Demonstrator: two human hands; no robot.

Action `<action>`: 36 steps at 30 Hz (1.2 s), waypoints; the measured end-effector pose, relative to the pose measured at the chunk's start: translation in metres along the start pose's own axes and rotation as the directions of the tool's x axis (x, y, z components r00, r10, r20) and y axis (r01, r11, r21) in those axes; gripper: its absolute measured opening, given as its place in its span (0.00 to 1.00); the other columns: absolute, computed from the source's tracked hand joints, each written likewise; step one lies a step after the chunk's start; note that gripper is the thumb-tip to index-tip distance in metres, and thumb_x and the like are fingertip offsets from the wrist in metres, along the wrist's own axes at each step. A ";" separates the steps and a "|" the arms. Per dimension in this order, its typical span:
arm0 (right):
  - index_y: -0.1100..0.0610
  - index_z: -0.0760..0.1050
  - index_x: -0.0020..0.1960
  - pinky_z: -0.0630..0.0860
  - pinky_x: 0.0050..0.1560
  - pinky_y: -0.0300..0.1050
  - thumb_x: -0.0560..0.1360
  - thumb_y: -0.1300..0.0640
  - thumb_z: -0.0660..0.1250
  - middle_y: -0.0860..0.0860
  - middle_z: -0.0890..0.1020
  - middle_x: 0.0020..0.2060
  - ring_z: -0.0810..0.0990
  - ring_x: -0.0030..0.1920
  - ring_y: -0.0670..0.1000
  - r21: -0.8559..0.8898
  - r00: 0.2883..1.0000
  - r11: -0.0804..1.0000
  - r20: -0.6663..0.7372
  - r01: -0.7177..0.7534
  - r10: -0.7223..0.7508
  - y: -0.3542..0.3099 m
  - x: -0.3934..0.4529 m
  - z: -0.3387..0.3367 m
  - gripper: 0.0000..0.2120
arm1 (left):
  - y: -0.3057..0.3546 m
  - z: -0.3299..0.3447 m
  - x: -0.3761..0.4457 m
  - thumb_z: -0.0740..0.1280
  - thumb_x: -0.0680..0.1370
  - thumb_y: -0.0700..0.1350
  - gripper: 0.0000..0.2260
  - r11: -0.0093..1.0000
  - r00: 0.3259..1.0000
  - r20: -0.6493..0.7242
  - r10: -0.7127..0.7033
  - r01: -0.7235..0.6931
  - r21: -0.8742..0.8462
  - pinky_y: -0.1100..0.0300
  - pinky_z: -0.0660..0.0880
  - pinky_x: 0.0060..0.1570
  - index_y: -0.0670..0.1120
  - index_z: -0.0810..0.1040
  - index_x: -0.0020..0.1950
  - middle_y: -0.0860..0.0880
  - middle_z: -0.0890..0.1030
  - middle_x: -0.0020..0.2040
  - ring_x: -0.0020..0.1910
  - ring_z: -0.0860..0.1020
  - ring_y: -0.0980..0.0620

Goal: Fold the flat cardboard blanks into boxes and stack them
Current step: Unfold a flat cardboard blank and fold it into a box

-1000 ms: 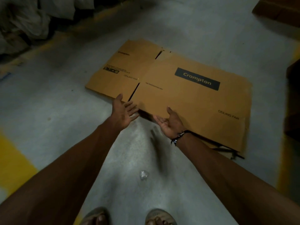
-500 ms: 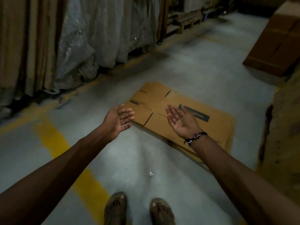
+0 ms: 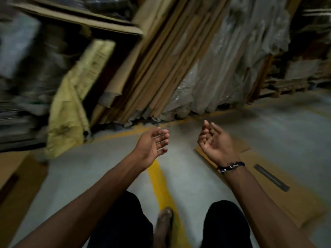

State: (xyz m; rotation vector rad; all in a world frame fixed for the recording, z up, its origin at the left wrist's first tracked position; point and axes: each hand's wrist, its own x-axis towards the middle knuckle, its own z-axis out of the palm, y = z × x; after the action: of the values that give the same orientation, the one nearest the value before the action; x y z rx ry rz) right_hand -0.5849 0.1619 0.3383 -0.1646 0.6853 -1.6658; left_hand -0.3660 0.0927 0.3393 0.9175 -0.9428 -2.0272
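Since the earlier frames the view has swung left and upward: the flat cardboard blank point(image 3: 279, 190), previously ahead of both hands, now lies at lower right, and both hands have lifted clear of it. The frame is motion-blurred, heavily so at left.

The concrete floor point(image 3: 89, 169) fills the lower half, crossed by a yellow painted line point(image 3: 161, 185) running from between the legs toward the wall. Along the back, a leaning stack of cardboard sheets point(image 3: 161, 65) stands against storage, with plastic-wrapped goods point(image 3: 232, 59) to its right and a yellow sack point(image 3: 71, 108) to its left. A further piece of cardboard point(image 3: 16, 185) lies at the left edge.

The blank lies flat on the floor, a dark printed label on its upper face, partly hidden behind the right forearm.

The left hand point(image 3: 152, 145) is raised, palm up, fingers loosely apart, grip on nothing. The right hand point(image 3: 215, 142) is likewise palm up, fingers gently curved and spread, holding nothing, above the blank's near corner. A beaded bracelet point(image 3: 231, 166) circles the right wrist.
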 end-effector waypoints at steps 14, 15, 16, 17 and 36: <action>0.56 0.78 0.52 0.73 0.30 0.38 0.76 0.58 0.66 0.48 0.81 0.40 0.75 0.31 0.45 -0.264 0.815 0.824 0.175 -0.502 0.553 0.270 -0.004 0.135 0.06 | 0.048 -0.229 -0.179 0.62 0.80 0.46 0.09 0.946 0.864 -0.485 0.137 -0.259 -0.193 0.61 0.71 0.32 0.44 0.79 0.47 0.49 0.79 0.38 0.33 0.76 0.53; 0.56 0.78 0.52 0.73 0.29 0.37 0.75 0.58 0.66 0.48 0.80 0.40 0.75 0.31 0.45 -0.300 0.796 0.798 0.163 -0.523 0.583 0.290 -0.003 0.144 0.06 | 0.046 -0.251 -0.189 0.62 0.81 0.46 0.09 0.943 0.839 -0.526 0.137 -0.273 -0.190 0.61 0.71 0.32 0.44 0.79 0.47 0.50 0.79 0.38 0.33 0.76 0.53; 0.56 0.77 0.51 0.73 0.29 0.37 0.74 0.58 0.67 0.48 0.80 0.40 0.74 0.31 0.45 -0.346 0.775 0.768 0.154 -0.539 0.613 0.313 -0.001 0.153 0.07 | 0.043 -0.275 -0.198 0.62 0.81 0.47 0.09 0.941 0.810 -0.570 0.136 -0.286 -0.181 0.61 0.71 0.32 0.44 0.79 0.47 0.50 0.79 0.38 0.33 0.76 0.53; 0.56 0.77 0.51 0.73 0.29 0.36 0.72 0.58 0.68 0.48 0.79 0.40 0.73 0.31 0.45 -0.396 0.755 0.735 0.140 -0.550 0.640 0.335 -0.001 0.162 0.08 | 0.040 -0.299 -0.206 0.62 0.81 0.47 0.09 0.939 0.777 -0.615 0.135 -0.299 -0.172 0.61 0.72 0.32 0.44 0.79 0.47 0.50 0.79 0.38 0.33 0.76 0.53; 0.55 0.72 0.69 0.79 0.60 0.53 0.76 0.50 0.72 0.49 0.80 0.58 0.81 0.57 0.50 -0.951 0.774 0.271 0.059 -0.148 0.631 0.794 0.096 0.203 0.24 | -0.010 -0.781 -0.278 0.64 0.82 0.54 0.13 0.946 0.042 -0.977 0.209 0.244 0.213 0.43 0.78 0.59 0.48 0.71 0.41 0.39 0.82 0.53 0.56 0.80 0.39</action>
State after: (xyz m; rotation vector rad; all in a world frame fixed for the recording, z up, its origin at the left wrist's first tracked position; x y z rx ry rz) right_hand 0.1660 -0.0442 0.0648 -1.0700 1.1356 -0.4898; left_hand 0.4066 0.0740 0.0376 2.1290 -0.3362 -0.6234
